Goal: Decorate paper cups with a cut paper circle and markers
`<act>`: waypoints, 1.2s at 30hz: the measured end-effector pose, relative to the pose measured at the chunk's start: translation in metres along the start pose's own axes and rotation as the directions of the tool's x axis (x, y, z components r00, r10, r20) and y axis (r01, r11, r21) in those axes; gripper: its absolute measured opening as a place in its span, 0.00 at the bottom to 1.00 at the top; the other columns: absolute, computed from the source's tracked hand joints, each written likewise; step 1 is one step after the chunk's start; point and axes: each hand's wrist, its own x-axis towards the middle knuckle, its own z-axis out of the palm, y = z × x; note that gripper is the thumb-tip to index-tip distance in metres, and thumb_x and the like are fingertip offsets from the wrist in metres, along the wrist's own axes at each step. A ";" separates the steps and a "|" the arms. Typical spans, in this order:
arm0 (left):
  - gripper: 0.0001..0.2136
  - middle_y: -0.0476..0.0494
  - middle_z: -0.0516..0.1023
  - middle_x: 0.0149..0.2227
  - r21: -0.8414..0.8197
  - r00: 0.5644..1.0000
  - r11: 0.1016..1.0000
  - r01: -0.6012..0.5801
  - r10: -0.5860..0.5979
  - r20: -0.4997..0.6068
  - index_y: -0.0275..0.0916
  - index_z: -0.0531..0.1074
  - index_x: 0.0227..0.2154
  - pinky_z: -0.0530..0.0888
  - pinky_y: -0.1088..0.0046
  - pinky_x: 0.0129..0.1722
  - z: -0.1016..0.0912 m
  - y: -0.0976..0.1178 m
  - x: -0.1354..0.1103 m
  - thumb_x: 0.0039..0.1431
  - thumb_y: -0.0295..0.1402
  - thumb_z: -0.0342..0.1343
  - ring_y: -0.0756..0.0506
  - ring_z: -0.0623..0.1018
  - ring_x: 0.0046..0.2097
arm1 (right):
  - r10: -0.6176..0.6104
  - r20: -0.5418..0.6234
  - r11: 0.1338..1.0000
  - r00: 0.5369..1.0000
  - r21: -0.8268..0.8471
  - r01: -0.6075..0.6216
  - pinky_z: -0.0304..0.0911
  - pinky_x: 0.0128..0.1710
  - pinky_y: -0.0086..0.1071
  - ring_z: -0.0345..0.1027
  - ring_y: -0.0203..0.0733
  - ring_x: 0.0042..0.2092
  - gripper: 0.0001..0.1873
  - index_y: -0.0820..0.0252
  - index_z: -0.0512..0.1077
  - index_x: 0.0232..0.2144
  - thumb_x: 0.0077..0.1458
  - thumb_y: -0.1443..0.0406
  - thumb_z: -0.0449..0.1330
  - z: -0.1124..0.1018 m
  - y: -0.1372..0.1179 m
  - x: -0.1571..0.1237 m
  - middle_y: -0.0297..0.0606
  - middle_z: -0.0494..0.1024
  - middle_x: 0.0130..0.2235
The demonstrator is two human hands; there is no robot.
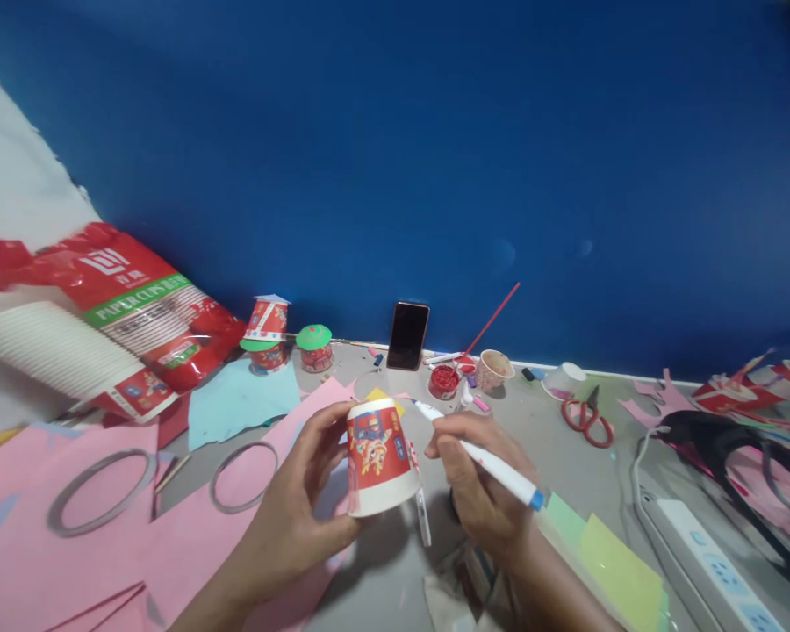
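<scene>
My left hand point(303, 500) is closed around a red and white printed paper cup point(375, 452), held upside down and tilted above the table. In my right hand point(484, 483) is a white marker point(500, 471) with a blue end, gripped like a pen. Its tip points left, close to the cup's upper right side; whether they touch, I cannot tell. Beneath the cup, a second white marker point(423, 518) lies on the grey table, partly hidden. Pink paper sheets point(190, 562) spread under and left of my left hand.
Paper cups point(59, 351) in a stack and a red bag point(145, 298) lie at left. Decorated cups point(267, 329), a phone point(408, 335) and an open red jar point(444, 381) stand near the blue wall. Red-handled scissors point(587, 420), a power strip point(711, 562) and yellow paper point(619, 570) lie at right.
</scene>
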 end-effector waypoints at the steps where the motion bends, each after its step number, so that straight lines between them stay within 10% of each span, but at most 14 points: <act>1: 0.37 0.37 0.68 0.70 -0.013 1.000 1.000 0.014 -0.015 -0.024 0.51 0.64 0.65 0.73 0.53 0.69 0.000 0.000 0.000 0.54 0.30 0.70 0.30 0.69 0.72 | -0.025 0.013 1.000 1.000 -0.003 0.025 0.77 0.36 0.34 0.82 0.44 0.34 0.11 0.54 0.77 0.44 0.65 0.73 0.60 0.001 -0.001 0.002 0.37 0.86 0.35; 13: 0.50 0.33 0.67 0.71 -0.090 0.977 0.991 0.102 -0.117 -0.181 0.50 0.59 0.68 0.75 0.49 0.66 0.004 -0.016 0.003 0.45 0.58 0.76 0.26 0.64 0.74 | -0.134 0.035 0.991 0.990 -0.020 0.135 0.76 0.35 0.32 0.81 0.42 0.34 0.15 0.52 0.75 0.46 0.60 0.74 0.61 0.024 0.025 0.000 0.36 0.85 0.35; 19: 0.37 0.38 0.66 0.71 -0.016 0.990 0.998 0.054 -0.056 -0.129 0.54 0.61 0.68 0.80 0.52 0.61 -0.002 -0.010 -0.005 0.60 0.58 0.65 0.29 0.73 0.68 | 0.182 -0.043 0.983 0.982 0.037 -0.181 0.71 0.29 0.28 0.77 0.39 0.29 0.07 0.56 0.78 0.39 0.62 0.68 0.60 0.020 0.033 -0.004 0.34 0.83 0.32; 26: 0.22 0.45 0.74 0.64 0.058 0.999 0.998 -0.021 0.024 -0.049 0.60 0.70 0.62 0.79 0.51 0.62 -0.013 0.012 -0.002 0.68 0.38 0.60 0.33 0.75 0.65 | 0.526 0.250 0.722 0.813 0.375 -0.582 0.71 0.27 0.29 0.76 0.41 0.28 0.07 0.59 0.82 0.32 0.53 0.61 0.68 0.015 0.038 0.008 0.37 0.85 0.30; 32: 0.46 0.46 0.52 0.79 0.335 0.941 0.911 -0.240 0.133 0.311 0.61 0.51 0.76 0.65 0.45 0.73 -0.020 0.034 -0.007 0.59 0.26 0.64 0.29 0.57 0.77 | 0.499 0.605 0.530 0.620 0.353 -0.771 0.67 0.27 0.26 0.73 0.36 0.27 0.08 0.60 0.83 0.30 0.49 0.61 0.71 0.013 0.037 0.009 0.34 0.83 0.28; 36: 0.49 0.44 0.59 0.76 0.433 0.893 0.856 -0.283 0.070 0.444 0.59 0.50 0.76 0.65 0.44 0.73 -0.019 0.048 -0.010 0.55 0.22 0.62 0.29 0.62 0.75 | 0.452 0.745 0.463 0.491 0.274 -0.843 0.65 0.28 0.26 0.70 0.35 0.27 0.07 0.60 0.82 0.27 0.45 0.62 0.72 0.019 0.038 0.004 0.31 0.81 0.26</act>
